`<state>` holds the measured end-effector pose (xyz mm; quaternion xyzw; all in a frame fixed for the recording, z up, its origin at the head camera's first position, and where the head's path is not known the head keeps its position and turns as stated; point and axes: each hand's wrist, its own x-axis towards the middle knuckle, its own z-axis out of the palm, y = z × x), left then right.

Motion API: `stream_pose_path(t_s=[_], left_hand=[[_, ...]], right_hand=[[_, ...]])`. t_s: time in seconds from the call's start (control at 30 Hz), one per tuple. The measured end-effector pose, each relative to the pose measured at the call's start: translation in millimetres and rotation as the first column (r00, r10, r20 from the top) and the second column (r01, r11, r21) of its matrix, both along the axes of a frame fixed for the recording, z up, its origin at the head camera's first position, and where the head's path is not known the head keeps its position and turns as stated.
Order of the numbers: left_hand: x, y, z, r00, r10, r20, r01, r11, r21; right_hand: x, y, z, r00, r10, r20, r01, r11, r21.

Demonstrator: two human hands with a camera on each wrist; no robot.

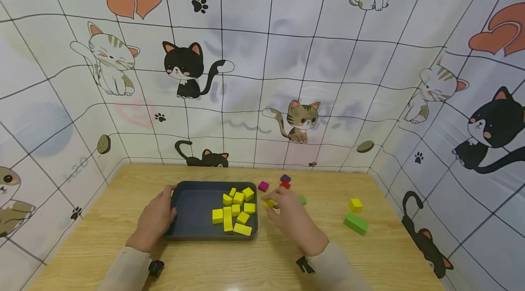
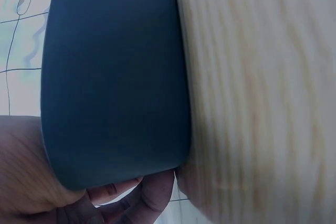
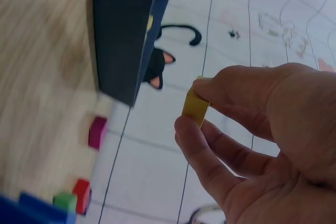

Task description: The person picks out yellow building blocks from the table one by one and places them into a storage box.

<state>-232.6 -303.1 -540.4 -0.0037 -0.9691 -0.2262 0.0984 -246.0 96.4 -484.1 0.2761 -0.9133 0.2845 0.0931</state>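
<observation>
A dark grey tray (image 1: 197, 209) lies on the table with several yellow blocks (image 1: 227, 219) in its right half. At the tray's left end my left hand (image 1: 155, 218) holds the side wall, thumb at the rim; the left wrist view shows its fingers (image 2: 152, 195) bent at the tray's end. Just right of the tray, my right hand (image 1: 296, 218) pinches a small yellow block (image 3: 196, 107) between thumb and fingertips. Beyond that hand lie a magenta block (image 1: 263, 186), a red block (image 1: 285, 185) and a purple block (image 1: 285, 178). A green block (image 1: 302, 200) is partly hidden behind it.
On the table's right side sit another yellow block (image 1: 355, 205) and a long green block (image 1: 356, 224). Blue blocks (image 3: 44, 211) show at the right wrist view's lower corner. A cat-print cloth (image 1: 254, 67) walls the wooden table (image 1: 229, 266) at the back and sides.
</observation>
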Motion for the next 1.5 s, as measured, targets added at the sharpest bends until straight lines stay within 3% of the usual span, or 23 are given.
stream_pose_path(t_s=[0.13, 0.3, 0.5, 0.7, 0.9, 1.5], left_hand=[[0.0, -0.1, -0.8, 1.000, -0.004, -0.008, 0.004, 1.000, -0.001], [-0.5, 0.3, -2.4, 1.000, -0.004, -0.007, 0.004, 1.000, -0.004], [-1.3, -0.5, -1.1, 1.000, 0.007, -0.007, -0.007, 1.000, -0.001], [-2.3, -1.0, -0.2, 1.000, 0.008, 0.004, -0.008, 1.000, 0.001], [-2.2, -1.8, -0.9, 1.000, 0.014, 0.016, -0.014, 1.000, 0.010], [-2.2, -1.3, -3.3, 1.000, 0.011, 0.013, -0.011, 1.000, 0.004]], right_hand=[[4.7, -23, -10.0, 0.996, 0.088, -0.001, -0.088, 0.994, 0.063], [11.5, -51, -17.6, 0.987, 0.153, 0.058, -0.159, 0.980, 0.117], [15.9, -79, -18.7, 0.973, 0.229, 0.021, -0.229, 0.959, 0.166], [17.3, -95, -29.2, 0.953, 0.303, 0.012, -0.301, 0.939, 0.167], [17.5, -100, -33.5, 0.946, 0.321, -0.035, -0.310, 0.934, 0.179], [18.2, -101, -33.3, 0.946, 0.323, 0.002, -0.317, 0.926, 0.205]])
